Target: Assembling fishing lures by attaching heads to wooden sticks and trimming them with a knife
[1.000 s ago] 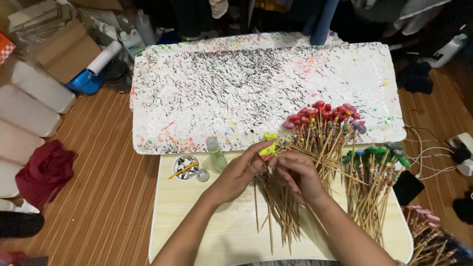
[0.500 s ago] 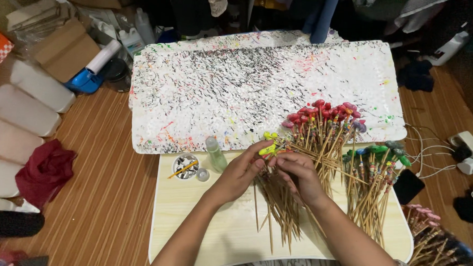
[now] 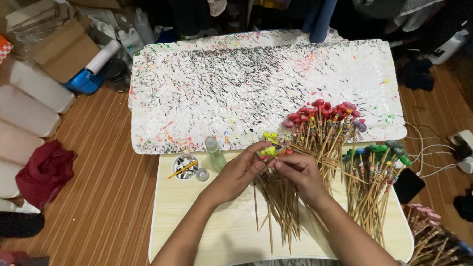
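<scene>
Near the middle of the frame, both hands meet over a thin bamboo stick with a yellow-green moulded tip [image 3: 269, 150]. The left hand [image 3: 238, 173] pinches it just below the tip between thumb and fingertips, and the right hand [image 3: 297, 173] closes on the shaft a little further along, fingers curled, knuckles up. Both forearms rise from the bottom edge and converge, wrists low over the pale wooden bench [image 3: 211, 233].

The stick looks very light, stiff along its length yet easy to snap if bent; the coloured tip seems the delicate part, so the bare shaft just under it is the sound place to hold.

Beneath the hands lies a loose heap of plain bamboo sticks [image 3: 281, 209], fanning toward the lower centre. To the right are a bundle of red-tipped sticks [image 3: 322, 113] and a bundle of green-tipped sticks [image 3: 381, 155]. Left of the hands stand a small clear bottle [image 3: 214, 153] and a small round dish with a brush [image 3: 184, 167]. A white paint-speckled foam board [image 3: 239, 80] fills the upper centre.
</scene>
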